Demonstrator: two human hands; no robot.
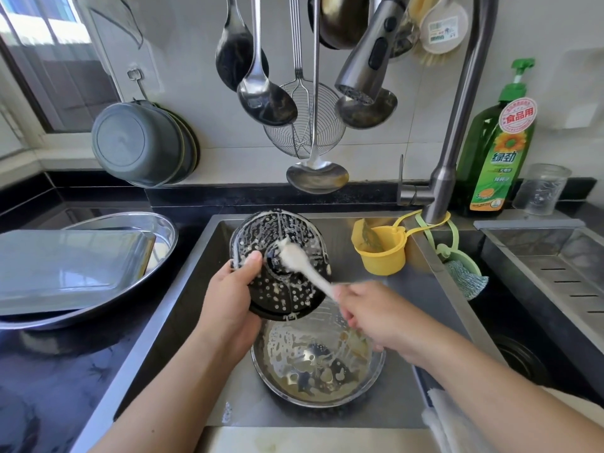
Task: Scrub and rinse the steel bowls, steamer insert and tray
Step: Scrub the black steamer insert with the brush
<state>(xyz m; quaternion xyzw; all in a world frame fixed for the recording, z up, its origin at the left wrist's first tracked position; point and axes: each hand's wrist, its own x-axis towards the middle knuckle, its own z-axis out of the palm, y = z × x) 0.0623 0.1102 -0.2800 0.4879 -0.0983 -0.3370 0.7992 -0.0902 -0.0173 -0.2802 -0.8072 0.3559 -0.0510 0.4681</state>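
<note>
My left hand (233,299) grips the perforated steamer insert (281,289) by its left rim and holds it tilted over the sink, its soapy holed face toward me. A white brush (305,268) is in my right hand (369,317), its blurred head pressed against the insert's middle. Below them a steel bowl (317,364) with foam and yellowish water rests on the sink floor. On the left counter a rectangular steel tray (65,266) lies upside down in a wide steel bowl (137,223).
The faucet (457,125) arches from the right, its spray head (366,60) hanging above the sink (202,266). Ladles and a wire skimmer (304,125) dangle from the wall. A yellow cup (380,253), green soap bottle (500,152), glass jar (541,188) and drain rack (562,273) sit right.
</note>
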